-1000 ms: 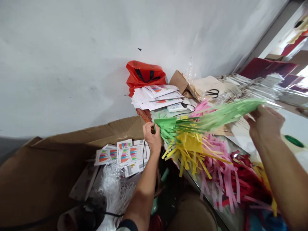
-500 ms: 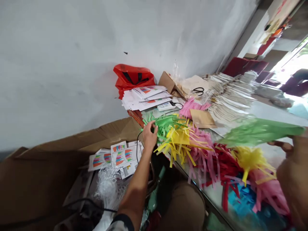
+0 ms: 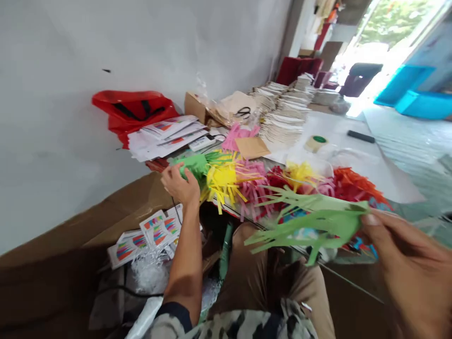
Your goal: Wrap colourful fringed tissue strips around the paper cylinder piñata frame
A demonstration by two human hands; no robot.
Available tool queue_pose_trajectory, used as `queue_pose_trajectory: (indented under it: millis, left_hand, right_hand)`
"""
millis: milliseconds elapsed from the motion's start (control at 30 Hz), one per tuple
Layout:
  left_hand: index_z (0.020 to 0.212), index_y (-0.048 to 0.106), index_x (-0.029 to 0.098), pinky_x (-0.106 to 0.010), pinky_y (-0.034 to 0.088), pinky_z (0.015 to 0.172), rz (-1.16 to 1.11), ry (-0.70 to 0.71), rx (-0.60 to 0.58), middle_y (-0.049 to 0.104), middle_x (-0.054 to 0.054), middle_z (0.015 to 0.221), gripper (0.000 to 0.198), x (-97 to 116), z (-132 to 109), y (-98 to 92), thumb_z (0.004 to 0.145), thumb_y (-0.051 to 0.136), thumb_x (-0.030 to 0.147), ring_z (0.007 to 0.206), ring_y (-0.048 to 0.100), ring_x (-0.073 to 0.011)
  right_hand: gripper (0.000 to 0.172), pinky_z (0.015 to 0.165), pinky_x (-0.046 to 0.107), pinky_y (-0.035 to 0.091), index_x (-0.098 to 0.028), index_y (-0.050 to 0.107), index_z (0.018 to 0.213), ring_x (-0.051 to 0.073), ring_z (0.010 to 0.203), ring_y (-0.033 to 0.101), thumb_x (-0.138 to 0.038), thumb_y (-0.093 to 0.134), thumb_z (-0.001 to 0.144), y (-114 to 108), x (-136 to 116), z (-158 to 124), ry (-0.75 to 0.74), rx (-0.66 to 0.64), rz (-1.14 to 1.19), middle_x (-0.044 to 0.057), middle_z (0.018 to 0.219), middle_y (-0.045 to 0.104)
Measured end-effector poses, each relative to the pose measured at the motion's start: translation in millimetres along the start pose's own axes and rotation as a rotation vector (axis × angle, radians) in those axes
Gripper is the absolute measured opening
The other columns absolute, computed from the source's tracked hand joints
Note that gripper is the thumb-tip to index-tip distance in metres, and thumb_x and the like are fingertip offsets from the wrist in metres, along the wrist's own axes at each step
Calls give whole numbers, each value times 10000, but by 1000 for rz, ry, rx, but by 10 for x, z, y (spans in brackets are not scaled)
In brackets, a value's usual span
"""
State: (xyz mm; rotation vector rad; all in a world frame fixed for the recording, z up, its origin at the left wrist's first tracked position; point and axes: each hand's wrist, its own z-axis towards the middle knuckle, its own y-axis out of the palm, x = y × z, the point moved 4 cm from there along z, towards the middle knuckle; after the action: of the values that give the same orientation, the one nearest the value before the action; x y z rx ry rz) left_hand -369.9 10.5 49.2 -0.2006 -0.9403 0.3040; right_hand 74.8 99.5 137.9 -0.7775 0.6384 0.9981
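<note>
Right hand (image 3: 409, 273) pinches one end of a fringed green paper strip (image 3: 318, 227), thumb and fingertips (image 3: 369, 219) pressed together on it. Long axis runs roughly level across the view, free end aimed at the left hand (image 3: 181, 184) but well apart from it, so the right hand is the nearer one. Left fingers (image 3: 178, 181) curl around a green paper tuft (image 3: 193, 165) at the tabletop (image 3: 334, 127) edge. Strip is bright green, limp, with ragged cut fringes, and hangs out past the edge above a trouser-clad knee (image 3: 247, 238). Yellow fringed paper (image 3: 222, 181) sits right beside the tuft, pink fringed paper (image 3: 252, 188) just beyond it.
</note>
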Motion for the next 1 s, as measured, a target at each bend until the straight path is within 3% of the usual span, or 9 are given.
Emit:
queue_pose_trajectory:
  millis: [100,200,267,333,500,633,733,867,1000]
  left_hand:
    - [1021,734,212,-404,545,953,-430,183,-207,749,-77,1043,185,746,-495,-181,1045,565,281,1017,700,-239]
    - [973,740,263,-355,562,856,-745,407,-599,761,-12,921,165,1495,-1167,-415,1055,597,261,882,713,-186]
    - [1081,736,278,-365,570,862,-800,516,-723,772,-19,954,82,1833,-1553,-542,1007,700,290,910,714,-196]
    - [1131,721,281,-387,573,887,-787,548,-828,773,-36,997,235,2027,-1834,-559,928,811,355,954,712,-219]
    - [938,707,259,-394,552,905,-786,453,-1087,759,-49,968,57,2180,-2095,-413,982,729,289,962,696,-228]
    - [878,661,207,-340,530,875,-901,270,-1732,708,-34,922,130,2264,-2221,-335,977,699,282,892,655,-192]
    - [898,646,187,-293,507,812,-937,132,-2188,647,-23,889,138,2283,-2376,-353,979,668,296,844,603,-168]
    - [932,633,173,-246,485,743,-878,-128,-2386,611,-25,914,215,2190,-2576,-293,973,691,376,819,570,-144]
    - [988,609,174,-206,470,645,-724,-280,-2453,634,-10,877,357,2056,-2672,-152,919,769,487,736,576,-117]
  right_hand:
    - [96,898,572,638,-466,857,948,316,894,777,-438,803,874,-18,5,-172,12,-138,66,11,976,826]
    - [128,906,537,622,-442,857,997,305,940,767,-387,777,913,-56,111,-257,28,-213,98,1,1001,825]
    - [155,897,516,614,-430,855,1042,299,951,758,-371,760,933,-93,178,-311,39,-244,103,8,1025,821]
    - [175,878,485,607,-421,848,1082,286,955,747,-367,743,953,-138,220,-369,50,-274,101,20,1044,814]
    - [232,810,415,597,-384,820,1180,262,928,730,-421,701,985,-317,340,-433,110,-418,108,47,1081,799]
    - [626,1071,466,536,-388,572,1546,324,1311,637,-636,631,974,-469,519,-391,130,-607,218,67,1511,645]
    - [734,1211,478,425,-369,538,1573,344,1471,519,-769,533,957,-480,675,-461,199,-851,361,67,1606,562]
    - [580,947,402,554,-262,770,1141,302,1061,697,-767,577,932,-524,917,-653,358,-962,475,78,1131,751]
    - [467,657,304,469,-213,652,741,185,705,565,-638,665,935,-673,1101,-755,455,-931,521,21,759,605]
